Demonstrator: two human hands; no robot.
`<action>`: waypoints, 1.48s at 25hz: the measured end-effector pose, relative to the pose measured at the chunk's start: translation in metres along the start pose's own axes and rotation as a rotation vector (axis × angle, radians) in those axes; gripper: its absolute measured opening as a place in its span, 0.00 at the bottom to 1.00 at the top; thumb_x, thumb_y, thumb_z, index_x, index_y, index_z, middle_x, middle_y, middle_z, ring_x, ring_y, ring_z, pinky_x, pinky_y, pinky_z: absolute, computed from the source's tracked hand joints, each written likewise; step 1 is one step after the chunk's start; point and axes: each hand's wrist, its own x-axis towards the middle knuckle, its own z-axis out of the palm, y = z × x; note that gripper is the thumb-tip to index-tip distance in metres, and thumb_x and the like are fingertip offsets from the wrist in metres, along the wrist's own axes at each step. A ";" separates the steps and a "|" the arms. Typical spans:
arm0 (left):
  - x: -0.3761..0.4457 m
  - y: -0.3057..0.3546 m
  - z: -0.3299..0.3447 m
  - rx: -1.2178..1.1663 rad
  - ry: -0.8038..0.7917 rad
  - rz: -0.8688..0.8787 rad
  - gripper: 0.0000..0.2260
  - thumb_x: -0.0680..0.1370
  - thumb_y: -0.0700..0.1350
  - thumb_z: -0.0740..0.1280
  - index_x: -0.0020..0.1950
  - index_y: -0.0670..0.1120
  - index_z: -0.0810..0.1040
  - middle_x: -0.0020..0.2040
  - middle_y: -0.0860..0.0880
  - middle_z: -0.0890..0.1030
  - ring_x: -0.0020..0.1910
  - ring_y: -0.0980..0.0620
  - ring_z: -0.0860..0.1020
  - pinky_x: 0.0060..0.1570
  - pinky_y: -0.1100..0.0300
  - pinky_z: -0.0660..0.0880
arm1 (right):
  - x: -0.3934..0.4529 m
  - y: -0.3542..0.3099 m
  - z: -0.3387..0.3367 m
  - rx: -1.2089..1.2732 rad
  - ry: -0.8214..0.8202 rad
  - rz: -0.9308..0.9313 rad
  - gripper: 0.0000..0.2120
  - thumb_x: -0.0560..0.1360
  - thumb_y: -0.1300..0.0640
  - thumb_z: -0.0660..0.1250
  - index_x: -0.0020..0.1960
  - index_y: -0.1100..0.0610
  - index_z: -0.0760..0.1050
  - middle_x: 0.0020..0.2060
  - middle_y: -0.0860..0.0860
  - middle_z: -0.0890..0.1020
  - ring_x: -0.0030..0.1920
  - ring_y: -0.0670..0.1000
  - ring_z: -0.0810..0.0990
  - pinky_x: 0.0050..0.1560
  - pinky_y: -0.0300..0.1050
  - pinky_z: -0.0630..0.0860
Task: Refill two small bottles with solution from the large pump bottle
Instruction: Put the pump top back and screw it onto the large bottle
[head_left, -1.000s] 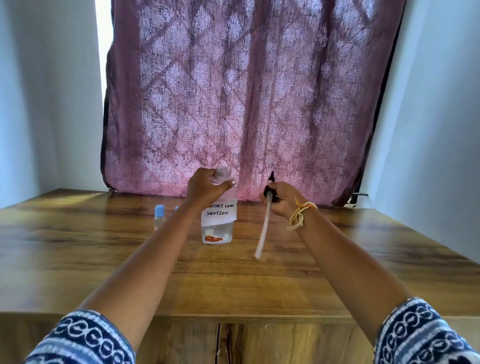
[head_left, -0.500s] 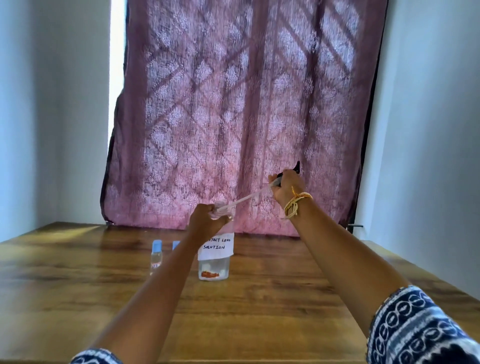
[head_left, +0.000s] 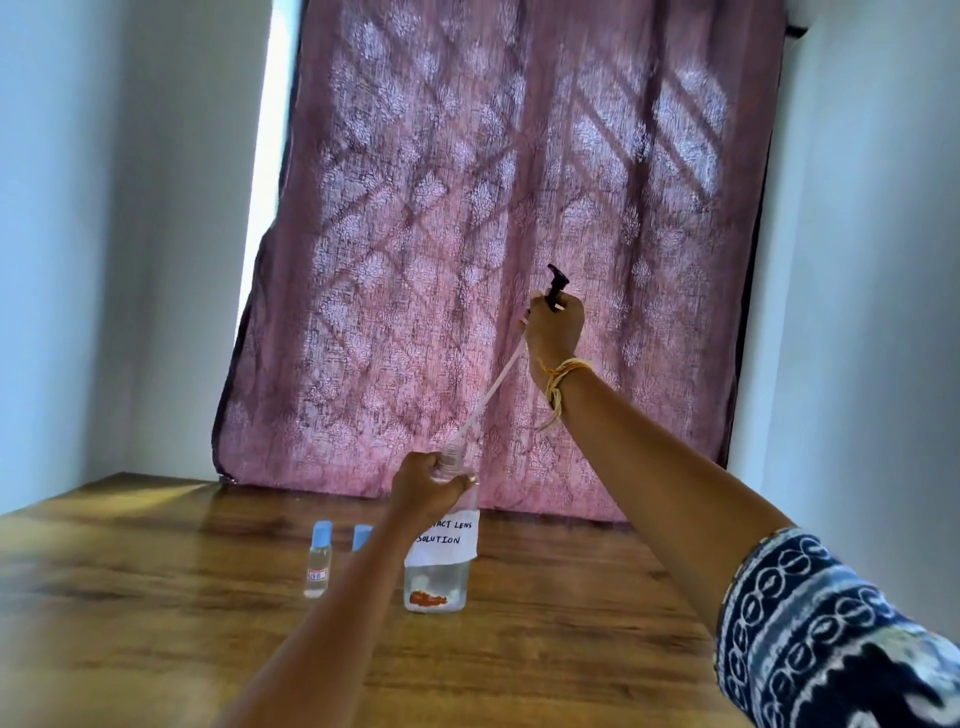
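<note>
Gripping the large pump bottle (head_left: 440, 566) neck, left hand (head_left: 426, 488); right hand (head_left: 555, 327) seemingly clamps the pump head (head_left: 557, 283).

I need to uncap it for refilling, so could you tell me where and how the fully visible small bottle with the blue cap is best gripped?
Grip the small bottle round its clear body below the blue cap, coming from its open left side; it stands upright, and the left forearm crowds its right.
</note>
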 end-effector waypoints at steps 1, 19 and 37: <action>0.001 -0.001 0.001 0.001 -0.001 0.004 0.14 0.71 0.49 0.75 0.53 0.43 0.80 0.43 0.51 0.76 0.39 0.56 0.73 0.35 0.65 0.65 | 0.000 0.002 0.003 -0.007 -0.006 -0.023 0.04 0.76 0.63 0.64 0.50 0.62 0.71 0.35 0.56 0.76 0.32 0.54 0.74 0.35 0.49 0.74; 0.010 -0.019 0.004 0.017 -0.045 0.018 0.18 0.68 0.57 0.74 0.49 0.45 0.83 0.44 0.44 0.84 0.40 0.49 0.81 0.40 0.60 0.71 | -0.091 0.073 -0.030 -0.288 -0.539 0.156 0.06 0.67 0.64 0.77 0.42 0.58 0.82 0.42 0.59 0.84 0.46 0.57 0.82 0.55 0.56 0.80; 0.004 -0.035 0.014 -0.067 0.162 0.175 0.14 0.69 0.51 0.76 0.47 0.52 0.73 0.46 0.49 0.78 0.43 0.53 0.77 0.38 0.67 0.68 | -0.111 0.113 -0.036 -0.380 -0.502 0.101 0.21 0.61 0.53 0.82 0.47 0.58 0.76 0.41 0.52 0.82 0.42 0.51 0.81 0.45 0.42 0.79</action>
